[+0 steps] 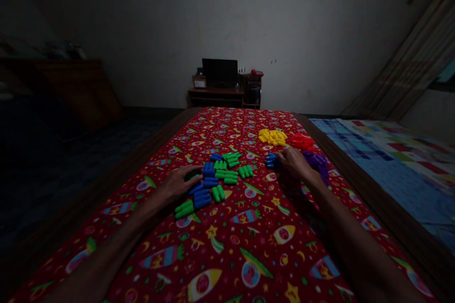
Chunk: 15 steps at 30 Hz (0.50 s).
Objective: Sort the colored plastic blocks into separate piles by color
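Four single-colour piles can be counted — one yellow pile (272, 138), one red pile (301, 141), one purple pile (317, 163) and one small blue pile (271, 161) — their pieces too overlapped or hidden for a sure number. One loose blue-and-green cluster (226, 174), likewise uncountable, lies on one printed cloth (227, 255). Beyond stand one screen (219, 73) and one box (199, 82).

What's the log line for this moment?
left hand: at blue pieces, green pieces | right hand: at blue cluster | yellow pile, red pile, purple pile
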Tool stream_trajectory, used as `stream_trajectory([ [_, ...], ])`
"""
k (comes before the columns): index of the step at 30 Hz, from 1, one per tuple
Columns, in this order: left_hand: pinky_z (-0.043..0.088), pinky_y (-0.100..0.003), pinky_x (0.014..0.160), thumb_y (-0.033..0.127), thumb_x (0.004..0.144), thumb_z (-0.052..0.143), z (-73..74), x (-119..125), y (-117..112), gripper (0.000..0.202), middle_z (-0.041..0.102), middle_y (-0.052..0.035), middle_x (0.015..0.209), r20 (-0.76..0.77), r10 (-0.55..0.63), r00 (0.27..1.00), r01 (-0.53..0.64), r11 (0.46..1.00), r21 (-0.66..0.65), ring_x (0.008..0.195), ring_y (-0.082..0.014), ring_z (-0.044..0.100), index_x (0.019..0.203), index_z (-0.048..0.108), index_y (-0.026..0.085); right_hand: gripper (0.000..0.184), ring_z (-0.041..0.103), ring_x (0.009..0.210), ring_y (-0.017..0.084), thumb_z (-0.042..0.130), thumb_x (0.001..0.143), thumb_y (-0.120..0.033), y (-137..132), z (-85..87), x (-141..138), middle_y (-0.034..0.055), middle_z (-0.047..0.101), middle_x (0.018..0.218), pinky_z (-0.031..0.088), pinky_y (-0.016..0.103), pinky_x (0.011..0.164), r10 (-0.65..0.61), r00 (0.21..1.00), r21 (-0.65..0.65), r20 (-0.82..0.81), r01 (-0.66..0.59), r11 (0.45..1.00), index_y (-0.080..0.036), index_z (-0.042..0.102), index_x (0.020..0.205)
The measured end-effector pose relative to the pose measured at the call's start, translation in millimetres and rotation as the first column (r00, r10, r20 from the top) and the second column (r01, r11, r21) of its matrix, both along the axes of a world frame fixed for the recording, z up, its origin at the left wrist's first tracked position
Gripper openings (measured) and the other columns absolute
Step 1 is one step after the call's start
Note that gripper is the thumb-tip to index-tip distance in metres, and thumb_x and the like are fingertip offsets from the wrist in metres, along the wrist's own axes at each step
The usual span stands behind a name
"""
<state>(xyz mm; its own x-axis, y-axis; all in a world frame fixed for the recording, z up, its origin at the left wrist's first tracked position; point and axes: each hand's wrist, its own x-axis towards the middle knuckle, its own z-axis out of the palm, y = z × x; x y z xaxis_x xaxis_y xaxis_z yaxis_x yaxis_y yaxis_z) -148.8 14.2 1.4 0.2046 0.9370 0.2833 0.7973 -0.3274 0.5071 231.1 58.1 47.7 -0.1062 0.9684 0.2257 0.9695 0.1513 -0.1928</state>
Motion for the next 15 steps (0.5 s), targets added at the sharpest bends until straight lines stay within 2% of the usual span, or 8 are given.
stream_trajectory([
  [3,0.051,-0.039,0.091,0.066,0.070,0.054,3.5,0.9,-2.7,0.065,0.071,-0.0112,0.112,-0.005,0.002,1.000,-0.002,1.000,0.009,0.101,-0.0294,0.066,0.110,0.069,0.018,0.044,0.054,0.060,0.016,0.040,0.096,-0.041,-4.3,10.0,-5.4,0.0114,0.066,0.073,0.024,0.028,0.055,-0.057,0.995,0.001,0.084,0.057,0.998,-0.011,0.069,0.081],
  [6,0.051,-0.037,0.088,0.063,0.071,0.054,9.1,3.0,-5.7,0.060,0.071,-0.0096,0.111,-0.012,0.040,0.999,-0.039,0.999,0.019,0.099,-0.0283,0.067,0.109,0.070,0.019,0.041,0.053,0.062,0.016,0.040,0.096,-0.039,-13.0,18.5,-19.2,0.0107,0.066,0.074,0.023,0.029,0.056,0.001,0.995,0.103,0.100,-0.012,0.995,-0.014,0.069,0.085],
  [10,0.051,-0.035,0.088,0.058,0.076,0.051,14.0,6.9,-8.4,0.053,0.072,-0.0091,0.109,-0.034,0.077,0.996,-0.076,0.997,0.030,0.098,-0.0265,0.066,0.107,0.069,0.020,0.032,0.042,0.055,0.013,0.041,0.095,-0.031,-32.8,14.7,-51.8,0.0050,0.059,0.065,0.019,0.030,0.056,0.245,0.966,0.126,0.084,-0.254,0.959,-0.016,0.067,0.082],
  [13,0.050,-0.035,0.087,0.056,0.081,0.045,10.3,4.8,-6.5,0.049,0.072,-0.0103,0.104,-0.065,0.070,0.995,-0.068,0.997,0.038,0.095,-0.0252,0.066,0.100,0.070,0.019,0.026,0.033,0.053,0.011,0.044,0.093,-0.025,-51.0,-0.1,-76.6,0.0009,0.053,0.061,0.017,0.030,0.056,0.467,0.883,0.112,0.056,-0.470,0.876,-0.016,0.063,0.078],
  [15,0.049,-0.037,0.090,0.056,0.083,0.042,5.1,-1.1,-3.0,0.047,0.072,-0.0101,0.101,-0.112,0.045,0.993,-0.037,0.997,0.065,0.096,-0.0250,0.064,0.090,0.072,0.020,0.020,0.031,0.056,0.011,0.046,0.091,-0.022,-60.7,-11.8,-87.5,0.0002,0.051,0.064,0.017,0.029,0.057,0.567,0.822,0.150,0.050,-0.567,0.810,-0.016,0.061,0.080],
])
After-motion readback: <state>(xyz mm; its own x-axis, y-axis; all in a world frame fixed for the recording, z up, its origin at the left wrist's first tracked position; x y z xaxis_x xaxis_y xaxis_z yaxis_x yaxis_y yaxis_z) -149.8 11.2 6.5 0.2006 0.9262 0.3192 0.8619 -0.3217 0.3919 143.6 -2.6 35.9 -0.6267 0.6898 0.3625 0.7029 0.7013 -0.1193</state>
